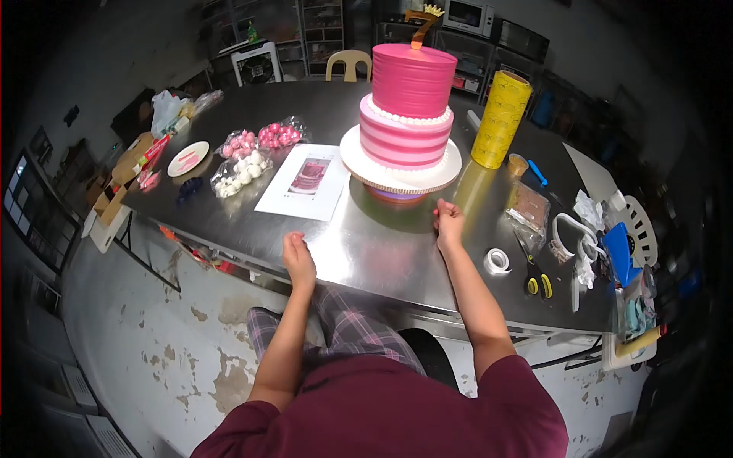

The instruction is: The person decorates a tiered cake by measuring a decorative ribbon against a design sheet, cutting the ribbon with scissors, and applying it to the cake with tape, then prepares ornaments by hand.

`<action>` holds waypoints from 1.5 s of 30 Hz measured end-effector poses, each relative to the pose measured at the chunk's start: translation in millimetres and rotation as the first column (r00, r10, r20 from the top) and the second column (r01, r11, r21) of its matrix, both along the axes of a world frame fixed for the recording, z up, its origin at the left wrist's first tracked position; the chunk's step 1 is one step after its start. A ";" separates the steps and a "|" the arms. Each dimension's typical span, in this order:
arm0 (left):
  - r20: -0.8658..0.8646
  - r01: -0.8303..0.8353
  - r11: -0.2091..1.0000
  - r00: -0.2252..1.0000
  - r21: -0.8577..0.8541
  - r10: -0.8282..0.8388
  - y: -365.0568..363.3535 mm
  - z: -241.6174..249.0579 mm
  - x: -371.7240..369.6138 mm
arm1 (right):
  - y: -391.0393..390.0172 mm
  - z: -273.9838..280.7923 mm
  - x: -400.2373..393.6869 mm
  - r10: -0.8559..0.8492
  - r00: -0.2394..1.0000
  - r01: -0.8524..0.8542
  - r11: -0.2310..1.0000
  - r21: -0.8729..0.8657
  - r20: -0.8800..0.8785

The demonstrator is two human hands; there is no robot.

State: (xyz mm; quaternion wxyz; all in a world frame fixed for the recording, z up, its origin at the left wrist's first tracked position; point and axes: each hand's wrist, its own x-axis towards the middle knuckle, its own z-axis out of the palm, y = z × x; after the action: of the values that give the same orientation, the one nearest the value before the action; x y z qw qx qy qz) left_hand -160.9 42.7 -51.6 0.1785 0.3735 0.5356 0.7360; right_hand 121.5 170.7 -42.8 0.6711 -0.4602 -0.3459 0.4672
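at the left, the bags of white balls (pixel 243 174) and pink balls (pixel 280 135) look light and apt to roll; the gathered plastic would be the place to grip. the printed sheet (pixel 307 187) lies flat on the steel table (pixel 370 263), light and floppy, best lifted by an edge. the left hand (pixel 298 258) is at the table's near edge, close to that sheet, fingers curled with nothing visible in them.

further right, the two-tier pink cake (pixel 408 103) sits upright on a white round board (pixel 359 164), raised on a base (pixel 396 196). it is probably heavy and top-weighted, its icing soft and easily marked, so hold should be taken under the board from opposite sides, never on the tiers. the topper (pixel 422 32) looks thin and breakable. the right hand (pixel 449 223) is beside the base, apparently apart from it, its fingers bent. whether either hand is fully closed, or has something small inside, i cannot tell from this view. the yellow roll (pixel 502 120) stands on end, likely smooth and easily tipped; grip it round the middle.

as for what is hidden: the picture on the sheet is too small to read in detail, the cake's far side is out of sight, and the board covers most of the base.
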 end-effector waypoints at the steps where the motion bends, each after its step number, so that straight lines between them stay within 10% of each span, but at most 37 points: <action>1: 0.045 0.002 1.000 0.999 0.027 -0.003 -4.0 1.3 2.1 | 0.3 1.4 0.9 -0.012 1.000 0.013 1.000 -0.010 0.025; 7: -0.385 -0.057 0.997 0.920 0.061 0.076 -27.4 5.2 -3.0 | -4.4 5.0 6.1 0.010 0.998 -0.012 1.000 -0.020 -0.066; 16: -0.220 -0.146 0.986 0.967 -0.076 0.126 -60.7 -11.8 -46.1 | -7.3 0.2 6.1 0.075 0.997 -0.075 0.997 -0.028 0.013; 20: 0.115 -0.040 0.943 0.990 -0.331 0.082 -90.2 6.2 -74.3 | -15.6 1.2 -6.6 0.040 0.980 -0.031 0.998 -0.049 0.193; 26: -0.028 -0.157 0.931 0.987 -0.329 0.157 -104.2 -23.6 -147.8 | -67.4 16.0 -72.4 0.171 0.906 -0.152 0.985 -0.080 0.388; 32: -0.140 -0.235 0.965 0.966 -0.118 0.218 -52.4 14.5 -171.8 | -85.8 22.7 -185.7 0.458 0.688 -0.469 0.873 -0.135 0.563; 38: -0.341 -0.219 0.937 0.932 -0.271 0.119 6.7 39.4 -232.3 | -37.3 53.1 -298.7 0.407 0.542 -0.634 0.773 0.040 0.735; 45: -0.642 -0.278 0.930 0.764 -0.239 0.063 93.5 73.9 -299.4 | 86.7 63.9 -383.5 0.321 0.541 -0.476 0.879 -0.032 0.777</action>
State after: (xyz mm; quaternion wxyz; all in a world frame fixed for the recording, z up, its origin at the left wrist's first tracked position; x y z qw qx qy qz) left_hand -460.3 136.2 22.3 -0.0192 0.5108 0.7085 0.4866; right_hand -262.0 257.3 21.1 0.3758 -0.4578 -0.7327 0.3353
